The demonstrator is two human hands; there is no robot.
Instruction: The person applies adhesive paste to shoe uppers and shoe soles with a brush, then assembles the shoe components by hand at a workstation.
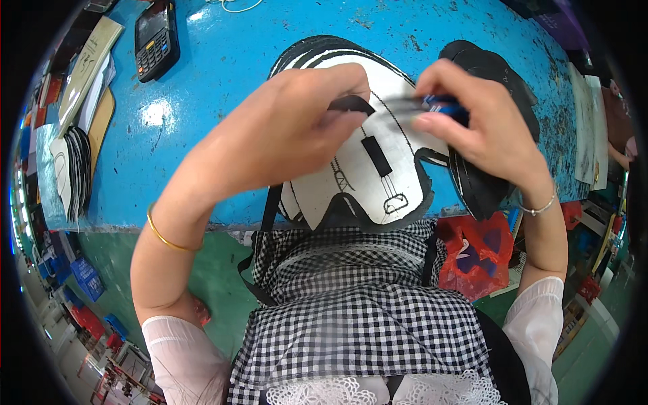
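My left hand (297, 121) is closed, pinching a small black strip (352, 103) between thumb and fingers. In my right hand (472, 111) is a dark blue-handled tool (444, 108); its grey front part is smeared by motion and points toward the strip, so its exact kind is unclear. Beneath both hands lies a white shoe-upper-shaped pattern piece (398, 158) with black stitch lines, outlines and a black rectangle. It rests on a stack of black cut pieces (307, 50), partly covered by my left hand.
More black cut pieces (496, 77) lie to the right on the blue table (223, 40). A handheld keypad terminal (156, 44) is at the far left, above a stack of cut pieces (77, 169). Pale strips (587, 128) line the right edge. A red plastic bag (476, 270) hangs below.
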